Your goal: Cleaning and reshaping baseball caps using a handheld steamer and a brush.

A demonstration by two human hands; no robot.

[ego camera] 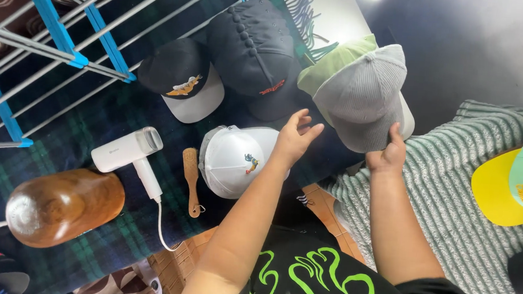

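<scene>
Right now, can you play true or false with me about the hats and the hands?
1. The right hand holds the brim of the grey ribbed cap. True.
2. The left hand is squeezing the white cap. False: its fingers are spread open above that cap's edge, gripping nothing.
3. A small wooden brush lies between the white handheld steamer and the white cap. True.
4. The yellow-brimmed cap sits on the dark plaid blanket. False: it rests on the striped green-and-white cloth at the right.
5. The brown wooden hat block is wearing a cap. False: it is bare.
</scene>
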